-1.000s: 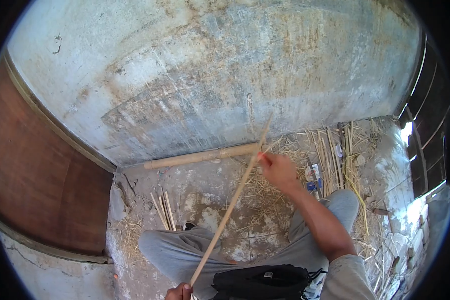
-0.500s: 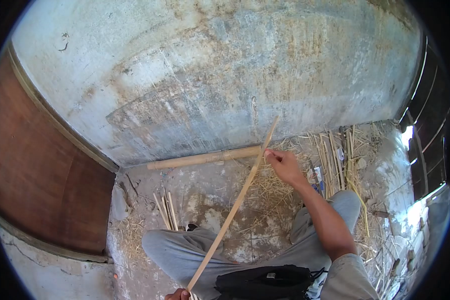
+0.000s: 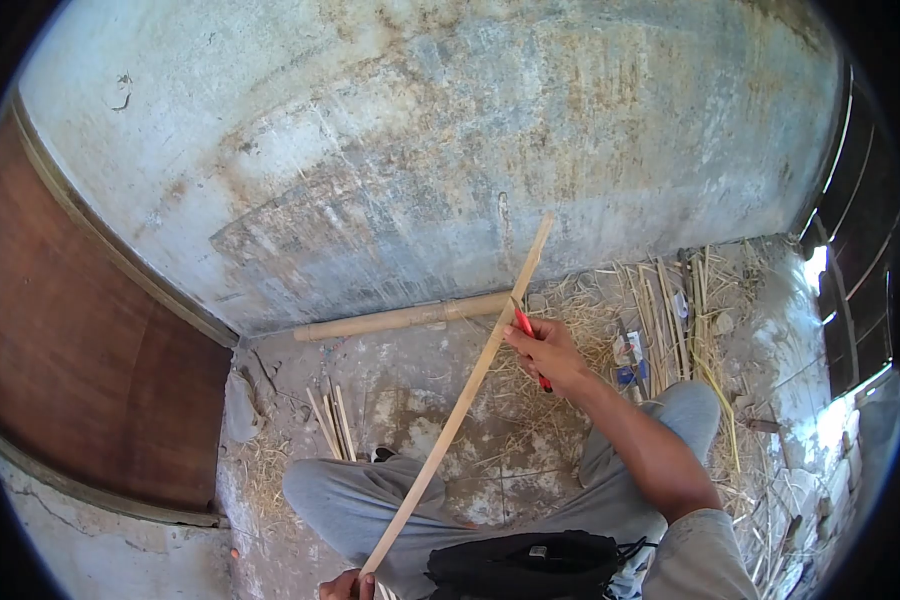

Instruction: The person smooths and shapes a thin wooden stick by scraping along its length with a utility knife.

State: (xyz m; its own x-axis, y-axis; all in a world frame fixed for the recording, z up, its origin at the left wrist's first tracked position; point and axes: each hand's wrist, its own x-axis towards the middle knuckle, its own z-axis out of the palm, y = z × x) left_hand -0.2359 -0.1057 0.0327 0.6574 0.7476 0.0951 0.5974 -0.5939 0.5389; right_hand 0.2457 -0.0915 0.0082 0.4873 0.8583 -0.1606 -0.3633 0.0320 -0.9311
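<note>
A long, pale, flat strip [image 3: 450,424] slants from the bottom of the view up towards the wall. Its lower end is in my left hand [image 3: 344,586], whose fingers are closed on it at the bottom edge. My right hand [image 3: 548,355] is wrapped round a red-handled tool [image 3: 523,322], probably a knife, against the upper part of the strip. The tool's blade is hard to make out. Beneath the strip are my crossed legs in grey trousers [image 3: 370,500] and a black bag [image 3: 530,566] at my waist.
A bamboo pole [image 3: 400,321] lies along the foot of the stained wall [image 3: 430,150]. Thin sticks [image 3: 332,425] stand beyond my left knee. Shavings [image 3: 540,420] and more strips [image 3: 667,320] cover the floor at the right. A brown door panel [image 3: 100,350] is at the left.
My right hand has moved slightly down and left along the strip and turned, so the red tool now shows clearly. My left hand has shifted a little left, still holding the lower end.
</note>
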